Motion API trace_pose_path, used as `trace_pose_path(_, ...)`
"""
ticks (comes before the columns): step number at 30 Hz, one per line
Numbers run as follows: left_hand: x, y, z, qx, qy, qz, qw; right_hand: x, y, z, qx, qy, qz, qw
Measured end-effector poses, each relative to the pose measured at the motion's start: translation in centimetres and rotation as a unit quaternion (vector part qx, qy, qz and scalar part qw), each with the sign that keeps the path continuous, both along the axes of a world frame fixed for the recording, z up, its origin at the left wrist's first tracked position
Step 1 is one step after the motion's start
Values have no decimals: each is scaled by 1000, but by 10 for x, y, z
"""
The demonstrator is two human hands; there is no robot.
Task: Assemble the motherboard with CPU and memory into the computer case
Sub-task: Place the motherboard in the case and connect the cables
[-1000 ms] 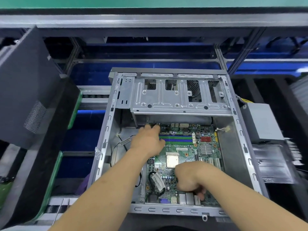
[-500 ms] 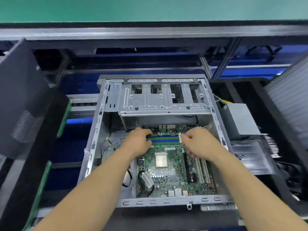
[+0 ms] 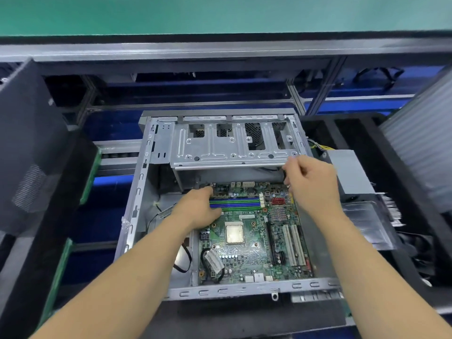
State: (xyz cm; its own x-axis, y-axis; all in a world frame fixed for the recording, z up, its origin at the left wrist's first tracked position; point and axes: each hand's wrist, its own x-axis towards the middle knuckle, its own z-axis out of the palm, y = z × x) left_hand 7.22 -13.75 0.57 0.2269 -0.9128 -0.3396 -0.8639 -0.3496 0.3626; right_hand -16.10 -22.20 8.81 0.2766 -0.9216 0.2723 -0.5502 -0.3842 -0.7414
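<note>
One motherboard [image 3: 254, 241] lies flat inside the one open computer case [image 3: 137, 192], its single CPU [image 3: 234, 233] near the middle. The left hand [image 3: 199, 209] rests on the board's far left corner, beside the memory slots [image 3: 236, 203], fingers fairly straight. Farther back, the right hand [image 3: 311, 184] hovers with fingers curled; whether it holds anything I cannot tell.

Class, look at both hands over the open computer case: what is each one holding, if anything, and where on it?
The left hand rests on the motherboard's far left corner. The right hand has curled fingers; whether they grip anything cannot be told.
</note>
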Motion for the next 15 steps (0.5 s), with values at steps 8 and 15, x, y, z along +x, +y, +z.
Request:
trace_pose_path(8, -3, 0, 1, 5, 25, 29, 999, 3, -1, -3, -26, 64, 6, 998)
trace_pose_path(15, -5, 0, 0, 6, 9, 37, 999, 25, 27, -36, 145, 355, 58, 922)
